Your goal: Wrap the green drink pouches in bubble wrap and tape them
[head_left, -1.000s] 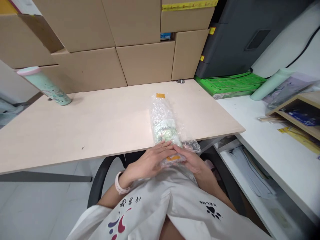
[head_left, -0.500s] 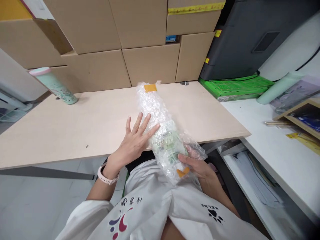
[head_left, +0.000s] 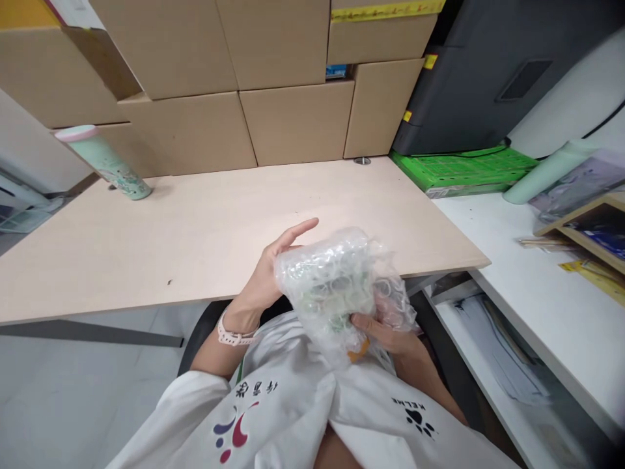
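A clear bubble-wrap package [head_left: 332, 280] with something green and white inside stands over the table's front edge and my lap. My right hand [head_left: 388, 335] grips its lower right side, thumb on the front and fingers behind. Beside that thumb is a loose crumple of clear plastic [head_left: 395, 299]. My left hand [head_left: 263, 277] holds the package's left edge. One of its digits stretches up and away, and the others are hidden behind the wrap. A piece of orange tape [head_left: 359, 352] shows at the package's bottom.
Cardboard boxes [head_left: 297, 124] line the back of the wooden table [head_left: 205, 228]. A mint tumbler [head_left: 110, 163] stands at the left. To the right are a dark grey case [head_left: 463, 85], a green box [head_left: 463, 169] and a white side desk [head_left: 527, 280].
The package's far end, which lay out across the table, has been folded back towards me. My left hand has gone from lying spread on top to its left edge. The right hand keeps its grip.
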`<control>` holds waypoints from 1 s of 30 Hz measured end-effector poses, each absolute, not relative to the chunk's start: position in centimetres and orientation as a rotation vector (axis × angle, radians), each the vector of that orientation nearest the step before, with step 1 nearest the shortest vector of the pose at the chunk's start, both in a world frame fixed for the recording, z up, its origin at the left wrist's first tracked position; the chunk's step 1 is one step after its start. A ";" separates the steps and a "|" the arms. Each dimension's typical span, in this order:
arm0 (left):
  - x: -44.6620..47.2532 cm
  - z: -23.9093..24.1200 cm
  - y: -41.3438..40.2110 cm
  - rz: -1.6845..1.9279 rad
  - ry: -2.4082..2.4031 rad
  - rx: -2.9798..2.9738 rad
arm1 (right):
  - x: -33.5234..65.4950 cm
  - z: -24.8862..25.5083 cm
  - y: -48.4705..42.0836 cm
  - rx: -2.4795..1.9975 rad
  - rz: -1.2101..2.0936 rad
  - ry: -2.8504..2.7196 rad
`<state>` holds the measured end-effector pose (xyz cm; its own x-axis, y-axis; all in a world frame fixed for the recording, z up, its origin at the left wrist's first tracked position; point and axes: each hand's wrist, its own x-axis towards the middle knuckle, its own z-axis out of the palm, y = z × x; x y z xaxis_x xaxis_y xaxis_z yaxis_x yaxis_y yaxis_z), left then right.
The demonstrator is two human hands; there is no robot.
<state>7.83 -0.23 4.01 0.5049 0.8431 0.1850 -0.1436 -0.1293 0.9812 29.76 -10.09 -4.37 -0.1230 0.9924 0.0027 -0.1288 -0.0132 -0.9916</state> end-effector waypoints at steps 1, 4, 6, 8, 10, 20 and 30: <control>7.9 3.7 -0.3 0.931 0.586 1.388 | 29.7 -4.5 -10.2 -1.065 1.308 -1.228; 7.9 2.2 -0.6 0.913 0.422 1.219 | 29.1 -4.6 -10.4 -1.084 1.200 -1.234; 8.3 0.9 -1.2 0.934 0.387 1.151 | 28.3 -4.3 -10.3 -1.113 1.166 -1.182; 9.1 -0.1 -1.8 0.970 0.445 1.121 | 27.5 -3.7 -9.7 -1.162 1.098 -1.162; 10.2 -0.7 -2.1 1.040 0.597 1.079 | 26.9 -3.1 -8.5 -1.241 0.953 -1.215; 10.2 -1.1 2.0 1.020 1.308 1.596 | 27.8 -0.8 -3.8 -1.424 -0.221 -1.679; 8.8 -2.4 2.0 0.848 1.329 2.643 | 26.6 -2.2 -1.8 -1.489 0.108 -2.202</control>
